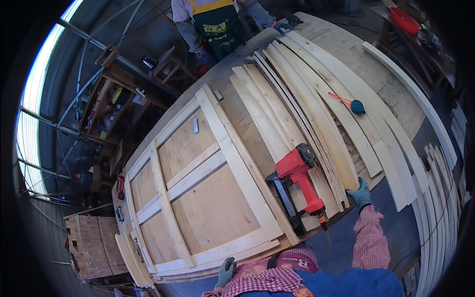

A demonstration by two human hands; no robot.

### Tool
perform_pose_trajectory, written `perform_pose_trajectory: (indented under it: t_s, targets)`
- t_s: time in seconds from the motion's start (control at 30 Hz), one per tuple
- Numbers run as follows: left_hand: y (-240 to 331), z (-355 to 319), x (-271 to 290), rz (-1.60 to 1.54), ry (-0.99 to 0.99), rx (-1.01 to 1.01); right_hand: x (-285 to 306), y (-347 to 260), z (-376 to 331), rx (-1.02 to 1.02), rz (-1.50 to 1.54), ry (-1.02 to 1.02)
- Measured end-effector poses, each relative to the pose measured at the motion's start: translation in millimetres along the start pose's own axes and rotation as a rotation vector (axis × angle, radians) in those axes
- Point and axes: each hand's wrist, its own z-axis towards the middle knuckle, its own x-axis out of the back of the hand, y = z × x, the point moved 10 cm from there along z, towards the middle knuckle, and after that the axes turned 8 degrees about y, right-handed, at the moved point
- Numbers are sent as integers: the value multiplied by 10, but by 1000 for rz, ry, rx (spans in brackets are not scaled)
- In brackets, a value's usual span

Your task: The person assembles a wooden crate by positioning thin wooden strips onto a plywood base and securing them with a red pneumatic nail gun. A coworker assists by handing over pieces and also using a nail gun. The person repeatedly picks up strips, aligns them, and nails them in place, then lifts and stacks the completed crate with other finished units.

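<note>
My left hand [227, 271], in a grey-green glove, rests on the near edge of a plywood panel [213, 208] framed with pale wooden battens. My right hand [360, 194], gloved the same, grips the near end of a stack of long thin wooden slats [297, 114] lying on the workbench [346, 44]. A red nail gun [297, 183] with a black magazine lies on the slats between my hands, touched by neither.
A person in a dark apron [217, 22] stands at the far end of the bench, gloved hands on the slats. A red-handled teal tool [354, 105] lies on the slats. More slats [435, 208] sit at right, wooden shelves [106, 106] at left, a red bowl [404, 20] far right.
</note>
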Motion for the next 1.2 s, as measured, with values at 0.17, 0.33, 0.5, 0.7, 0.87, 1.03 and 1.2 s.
perform_pose_trajectory:
  t_s: [0.17, 0.33, 0.5, 0.7, 0.87, 1.03, 1.2]
  targets:
    - [-39, 44, 20, 14, -9, -32, -161, 168, 87, 13, 163, -80]
    - [-7, 7, 37, 10, -1, -7, 322, -474, -255, 42, -227, 117]
    - [44, -30, 69, -52, 15, -19, 450, -580, -273, 56, -388, 272]
    - [27, -76, 102, -4, 60, -112, 235, -529, -308, 180, -437, 265]
    - [287, -165, 72, -10, 63, -136, 124, -527, -399, 298, -416, 199]
    - [336, -268, 87, 2, 71, -102, 158, -939, -751, 248, -526, 24]
    - [502, -265, 26, 0, 55, -96, 1, -940, -863, 170, -671, 43]
